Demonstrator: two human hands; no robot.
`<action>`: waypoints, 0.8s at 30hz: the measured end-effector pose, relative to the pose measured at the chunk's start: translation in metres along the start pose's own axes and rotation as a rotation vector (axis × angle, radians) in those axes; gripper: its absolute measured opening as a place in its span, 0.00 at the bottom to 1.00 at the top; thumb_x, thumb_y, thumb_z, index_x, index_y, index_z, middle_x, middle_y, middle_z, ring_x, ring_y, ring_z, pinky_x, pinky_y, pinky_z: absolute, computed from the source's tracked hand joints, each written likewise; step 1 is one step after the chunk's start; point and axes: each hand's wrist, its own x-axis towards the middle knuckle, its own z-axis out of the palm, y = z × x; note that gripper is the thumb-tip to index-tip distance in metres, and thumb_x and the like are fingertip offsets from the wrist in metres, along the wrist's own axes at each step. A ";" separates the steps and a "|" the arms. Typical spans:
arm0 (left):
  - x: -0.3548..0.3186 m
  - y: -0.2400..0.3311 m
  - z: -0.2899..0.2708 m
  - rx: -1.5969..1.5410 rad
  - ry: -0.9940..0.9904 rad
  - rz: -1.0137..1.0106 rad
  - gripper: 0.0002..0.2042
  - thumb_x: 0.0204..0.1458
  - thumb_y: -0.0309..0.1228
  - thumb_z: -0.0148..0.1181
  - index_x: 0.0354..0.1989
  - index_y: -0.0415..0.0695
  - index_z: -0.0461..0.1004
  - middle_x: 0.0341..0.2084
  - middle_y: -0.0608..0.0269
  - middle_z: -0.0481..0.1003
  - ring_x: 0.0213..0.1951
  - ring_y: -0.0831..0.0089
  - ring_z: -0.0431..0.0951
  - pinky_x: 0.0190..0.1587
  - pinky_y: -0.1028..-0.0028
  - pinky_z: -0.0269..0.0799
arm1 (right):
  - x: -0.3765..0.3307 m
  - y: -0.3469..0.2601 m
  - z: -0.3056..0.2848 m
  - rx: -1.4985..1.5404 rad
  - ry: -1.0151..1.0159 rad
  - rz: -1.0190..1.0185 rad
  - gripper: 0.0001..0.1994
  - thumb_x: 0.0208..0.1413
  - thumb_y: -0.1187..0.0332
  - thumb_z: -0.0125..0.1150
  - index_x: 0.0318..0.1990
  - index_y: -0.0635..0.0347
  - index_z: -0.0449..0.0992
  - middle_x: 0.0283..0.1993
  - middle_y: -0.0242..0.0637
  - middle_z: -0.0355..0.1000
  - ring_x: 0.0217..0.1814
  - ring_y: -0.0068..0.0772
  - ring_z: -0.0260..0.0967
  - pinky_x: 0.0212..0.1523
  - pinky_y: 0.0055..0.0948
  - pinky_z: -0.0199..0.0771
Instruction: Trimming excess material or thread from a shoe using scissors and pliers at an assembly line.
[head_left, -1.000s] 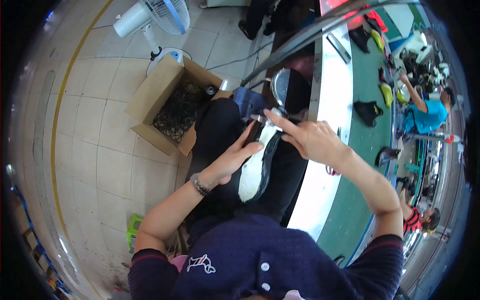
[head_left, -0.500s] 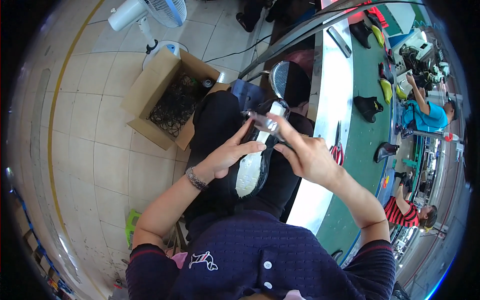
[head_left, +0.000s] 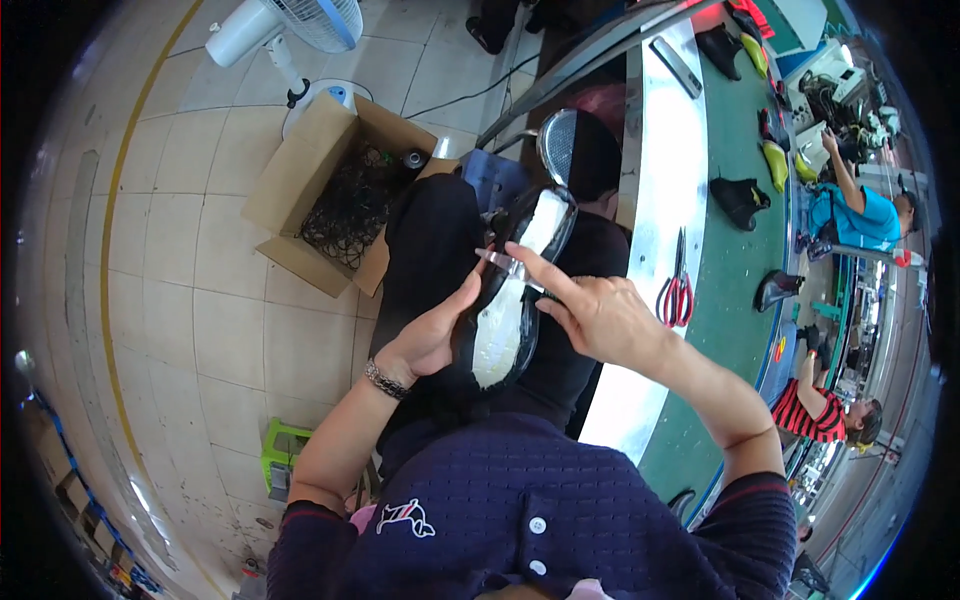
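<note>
A black shoe [head_left: 500,328] lies sole up across my lap, with a white layer filling the middle of its underside. My left hand [head_left: 432,332] grips the shoe's left side, its fingers partly hidden beneath the shoe. Pinched in my right hand [head_left: 600,310] is a short, shiny metal tool with a pointed tip [head_left: 497,259]; its exact kind is unclear. The tool lies crosswise over the middle of the sole, my index finger stretched along it. Whether it touches the white layer I cannot tell.
Red-handled scissors [head_left: 677,290] and a flat grey object [head_left: 677,68] lie on the metal ledge [head_left: 640,345] at right. Beyond it, a green belt [head_left: 725,265] carries several shoes. A cardboard box [head_left: 290,200] of black strands and a fan [head_left: 300,40] stand left. Co-workers sit far right.
My left thumb has come off the white layer to the shoe's left edge. My right hand has shifted slightly, and the tool has moved down the sole, now showing more sharply.
</note>
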 end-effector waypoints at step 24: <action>-0.012 -0.001 0.014 0.275 -0.010 0.038 0.56 0.46 0.10 0.61 0.73 0.60 0.24 0.60 0.62 0.62 0.55 0.74 0.68 0.54 0.70 0.70 | -0.022 -0.028 0.018 -0.083 0.127 -0.154 0.38 0.56 0.69 0.59 0.72 0.40 0.49 0.19 0.37 0.68 0.15 0.35 0.69 0.16 0.32 0.69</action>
